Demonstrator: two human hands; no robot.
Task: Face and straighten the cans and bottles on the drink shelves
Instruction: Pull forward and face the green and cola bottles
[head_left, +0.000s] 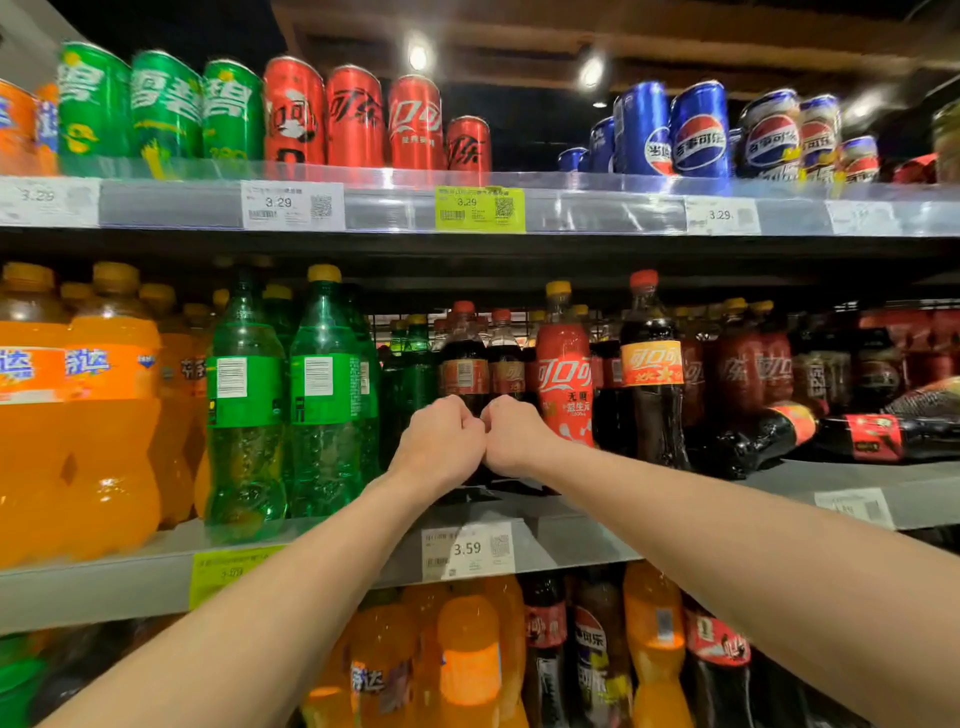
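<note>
On the middle shelf (582, 540), my left hand (441, 439) is closed around the lower body of a dark cola bottle (463, 364). Right beside it, my right hand (514, 436) is closed around a second dark cola bottle (505, 361). The knuckles of the two hands touch, and both bottles stand upright, set back from the shelf's front. The hands hide the bottles' lower halves. Just right of them stands a red cola bottle (563, 384), then a dark cola bottle (652, 374) with an orange label. Two green bottles (280, 395) on the left show their barcode side.
Orange soda bottles (78, 410) fill the far left of the middle shelf. At the right, two dark cola bottles (852, 436) lie on their sides. The top shelf holds green cans (166, 109), red cans (358, 122) and blue cans (696, 132). More bottles (519, 654) stand on the shelf below.
</note>
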